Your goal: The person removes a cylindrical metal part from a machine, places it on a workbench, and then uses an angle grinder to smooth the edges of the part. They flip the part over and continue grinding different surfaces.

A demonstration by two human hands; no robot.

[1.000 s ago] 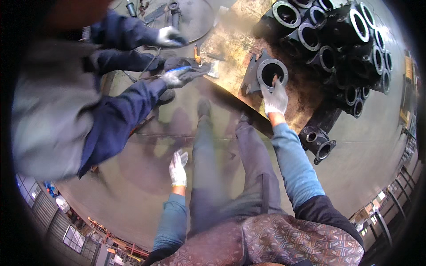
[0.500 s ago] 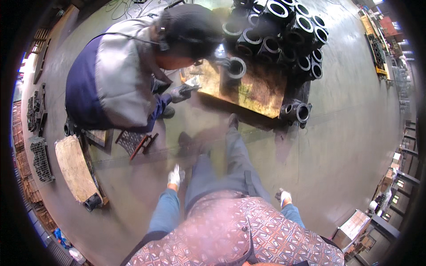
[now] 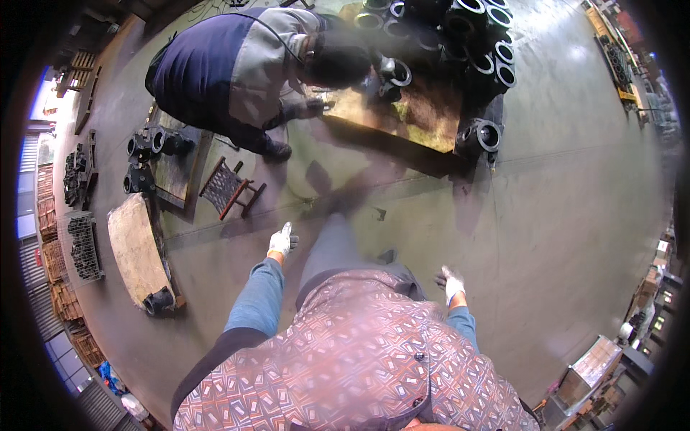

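My left hand (image 3: 283, 241), in a white glove, hangs in the air over the floor with its fingers apart and nothing in it. Out to the right side, my gloved right hand (image 3: 451, 282) is also free, its fingers loosely bent and parted. Neither hand touches anything. Nearest to the left hand is a low stool (image 3: 231, 188) with a dark woven seat and a reddish frame. Ahead, a co-worker (image 3: 251, 65) bends over a wooden board (image 3: 420, 126), gloved hands near a black pipe fitting (image 3: 394, 72) with a bright metal ring.
Several black pipe fittings (image 3: 460, 32) are piled at the far end of the board, and one fitting (image 3: 480, 135) sits at its right corner. On the left are a pallet (image 3: 175, 172) with more fittings, a tan slab (image 3: 136, 241) and a wire basket (image 3: 83, 248). Boxes (image 3: 589, 366) stand at the right.
I have stepped, so my legs are placed differently and the surroundings have shifted. Both my hands appear higher in view. The co-worker leans further forward, uncovering fittings on the left pallet.
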